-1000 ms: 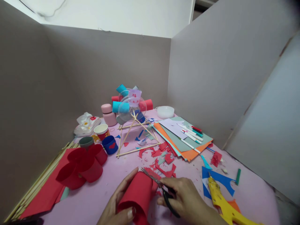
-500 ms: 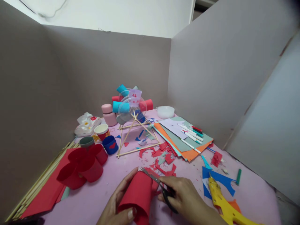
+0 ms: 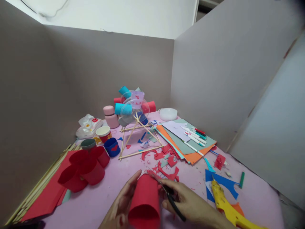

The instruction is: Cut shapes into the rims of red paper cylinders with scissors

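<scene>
A red paper tube (image 3: 145, 197) lies in my left hand (image 3: 122, 198), its open end facing me and the fingers curled along its left side. My right hand (image 3: 182, 197) grips black-handled scissors (image 3: 175, 206), with the blades against the far right edge of the tube, partly hidden by it. Just beyond the tube, red paper scraps (image 3: 168, 168) are scattered on the pink table. Further back stands a frame of wooden sticks (image 3: 140, 149) bearing a wheel of clear plastic discs (image 3: 127, 119) with coloured paper cups around it.
On the left, several red paper cups (image 3: 92, 173) stand beside a blue cup (image 3: 111, 148). A yellow glue gun (image 3: 222, 200) lies at right on blue paper (image 3: 228, 184). Coloured sheets (image 3: 164, 135) hold markers (image 3: 195, 136). A pink bottle (image 3: 111, 117) stands behind; grey partitions (image 3: 114, 63) surround the table.
The red tube has turned so its open end faces me more fully. The scissors have swung with my right hand, their handles lower and further right, and the blades are now less visible.
</scene>
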